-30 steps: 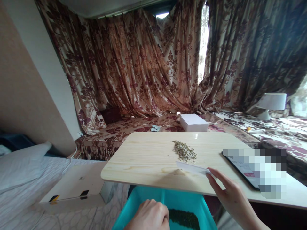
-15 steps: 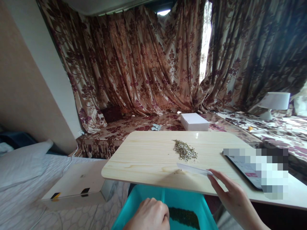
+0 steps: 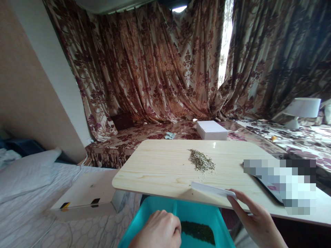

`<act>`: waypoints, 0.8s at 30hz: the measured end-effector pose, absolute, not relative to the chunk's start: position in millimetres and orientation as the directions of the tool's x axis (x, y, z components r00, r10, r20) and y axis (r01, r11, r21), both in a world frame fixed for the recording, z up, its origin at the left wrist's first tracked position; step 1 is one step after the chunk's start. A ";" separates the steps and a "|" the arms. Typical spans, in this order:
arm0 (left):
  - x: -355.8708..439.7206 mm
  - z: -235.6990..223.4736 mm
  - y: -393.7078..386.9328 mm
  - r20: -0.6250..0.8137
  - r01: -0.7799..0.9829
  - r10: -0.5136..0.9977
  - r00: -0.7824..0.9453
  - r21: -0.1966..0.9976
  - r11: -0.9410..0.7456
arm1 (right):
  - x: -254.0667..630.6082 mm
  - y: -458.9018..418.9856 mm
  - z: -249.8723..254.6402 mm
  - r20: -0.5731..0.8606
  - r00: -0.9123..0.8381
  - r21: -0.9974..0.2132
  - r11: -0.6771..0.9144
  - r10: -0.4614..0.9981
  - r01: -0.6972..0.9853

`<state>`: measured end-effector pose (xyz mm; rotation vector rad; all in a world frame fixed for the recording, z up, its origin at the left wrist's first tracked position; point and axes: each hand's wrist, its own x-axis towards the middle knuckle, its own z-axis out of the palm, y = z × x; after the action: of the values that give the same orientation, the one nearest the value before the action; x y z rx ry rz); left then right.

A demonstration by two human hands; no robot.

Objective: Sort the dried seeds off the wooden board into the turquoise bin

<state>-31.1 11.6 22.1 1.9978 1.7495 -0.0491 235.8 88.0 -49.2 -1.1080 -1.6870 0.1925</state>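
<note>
The right hand (image 3: 254,215) pinches the white card (image 3: 210,189) near the grain pile (image 3: 201,161); the left hand (image 3: 161,228), over the turquoise bin (image 3: 192,210), has an indeterminable grip

Lighting is dim; daylight enters between the curtains (image 3: 155,69) — the table (image 3: 152,165) shows slight glare. Pixelation masks much of the tablet (image 3: 272,187) — picture edges stretch.
</note>
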 end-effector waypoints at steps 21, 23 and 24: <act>-34.0 29.1 7.3 -0.372 0.963 0.914 0.164 0.259 -0.067 | 246.5 64.0 -54.5 0.555 -0.136 -0.678 0.542 0.820 0.497; -30.3 27.5 8.5 -0.370 0.965 0.914 0.165 0.254 -0.071 | 257.7 70.8 -62.4 0.616 -0.031 -0.643 0.525 0.787 0.558; -27.5 26.6 9.4 -0.367 0.966 0.915 0.168 0.246 -0.078 | 264.0 75.4 -66.5 0.651 0.033 -0.629 0.515 0.759 0.582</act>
<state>-27.5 9.4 26.6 2.0249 1.7773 -0.1615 264.0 75.4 -66.5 -1.1590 -1.6483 0.1989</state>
